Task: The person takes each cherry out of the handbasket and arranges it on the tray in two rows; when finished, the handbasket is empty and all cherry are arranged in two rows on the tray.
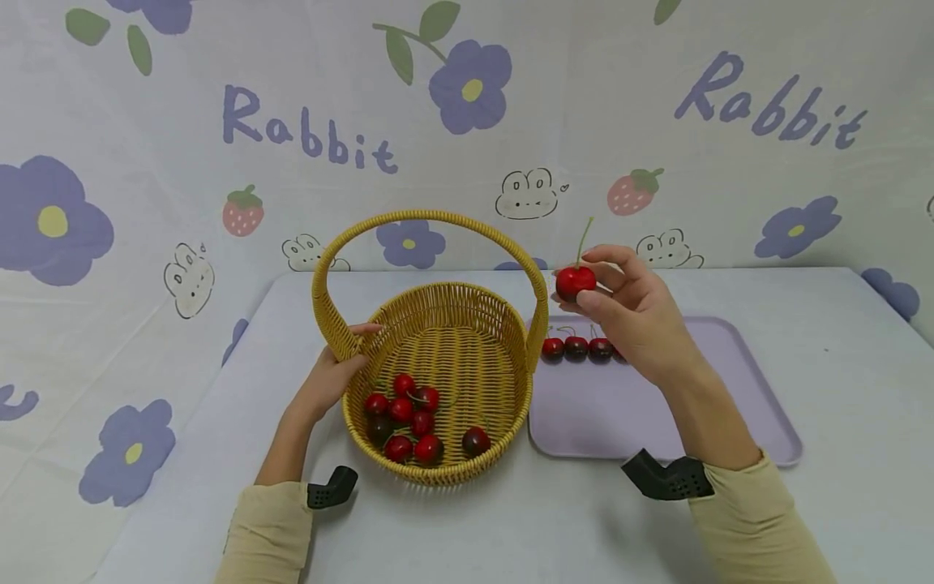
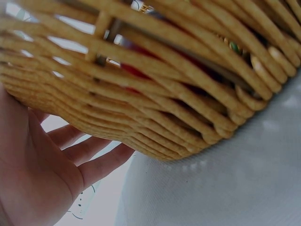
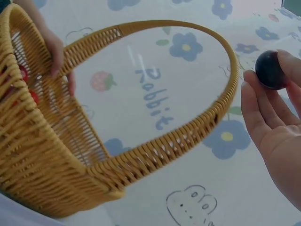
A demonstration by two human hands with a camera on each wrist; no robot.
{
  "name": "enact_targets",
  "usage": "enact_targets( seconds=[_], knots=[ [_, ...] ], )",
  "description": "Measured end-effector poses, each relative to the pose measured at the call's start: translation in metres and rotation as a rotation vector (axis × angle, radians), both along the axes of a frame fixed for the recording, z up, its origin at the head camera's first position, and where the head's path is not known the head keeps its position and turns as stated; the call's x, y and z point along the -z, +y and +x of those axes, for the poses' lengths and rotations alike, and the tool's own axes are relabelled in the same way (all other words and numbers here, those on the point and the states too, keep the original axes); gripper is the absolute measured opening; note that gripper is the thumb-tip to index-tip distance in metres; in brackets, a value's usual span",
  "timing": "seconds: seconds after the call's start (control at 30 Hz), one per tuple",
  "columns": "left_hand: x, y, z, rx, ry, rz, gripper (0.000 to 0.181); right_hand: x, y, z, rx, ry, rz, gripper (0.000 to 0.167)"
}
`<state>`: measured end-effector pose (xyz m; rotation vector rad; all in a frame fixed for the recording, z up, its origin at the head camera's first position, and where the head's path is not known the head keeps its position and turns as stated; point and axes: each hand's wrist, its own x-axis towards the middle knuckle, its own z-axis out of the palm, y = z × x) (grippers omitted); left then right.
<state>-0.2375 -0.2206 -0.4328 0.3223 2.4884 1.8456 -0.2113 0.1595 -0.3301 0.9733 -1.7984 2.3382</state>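
My right hand [image 1: 638, 312] pinches a red cherry [image 1: 576, 283] by its fruit, between thumb and fingers, with the green stem pointing up. It is raised above the far left part of a lilac tray [image 1: 606, 422], to the right of the basket handle. In the right wrist view the same cherry [image 3: 272, 70] looks dark. My left hand [image 1: 332, 381] grips a yellow wicker basket [image 1: 521, 405] at the left side, where the handle meets the rim. Several red and dark cherries [image 1: 401, 410] lie in the near part of the basket.
A row of cherries [image 1: 576, 349] with stems lies along the tray's far side, its right end hidden by my right hand. The tall handle [image 1: 430, 216] arches over the basket. Behind the white table [image 1: 467, 535] hangs a printed cloth [image 1: 569, 122].
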Motion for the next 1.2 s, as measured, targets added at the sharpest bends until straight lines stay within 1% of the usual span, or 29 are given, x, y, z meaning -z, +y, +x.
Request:
enact_targets(
  seconds=[0.17,0.27,0.37,0.47,0.6,0.77,1.0,1.2],
  knots=[
    [0.0,0.0,0.0,-0.001,-0.005,0.002,0.045,-0.001,0.012,-0.007,0.055,-0.04,-0.11,0.025],
    [-0.001,0.001,0.0,-0.005,-0.008,0.0,0.045,0.0,0.021,-0.012,0.089,-0.069,-0.17,0.026],
    [-0.001,0.001,0.0,-0.008,-0.005,-0.004,0.045,0.002,0.03,-0.018,0.124,-0.098,-0.195,0.026],
    [-0.002,0.001,0.001,-0.007,0.0,-0.004,0.044,0.007,0.039,-0.024,0.124,-0.134,-0.202,0.025],
    [-0.002,0.001,0.001,-0.01,-0.004,-0.008,0.044,0.016,0.049,-0.032,0.114,-0.195,-0.204,0.025],
    [-0.001,0.001,0.001,-0.011,-0.012,-0.009,0.044,0.029,0.057,-0.043,0.125,-0.277,-0.19,0.024],
    [-0.001,0.0,0.001,-0.005,0.001,-0.004,0.044,0.045,0.065,-0.054,0.191,-0.374,-0.145,0.031],
    [0.0,0.001,-0.001,-0.001,0.007,-0.002,0.045,0.061,0.074,-0.062,0.225,-0.438,-0.089,0.039]
  ],
)
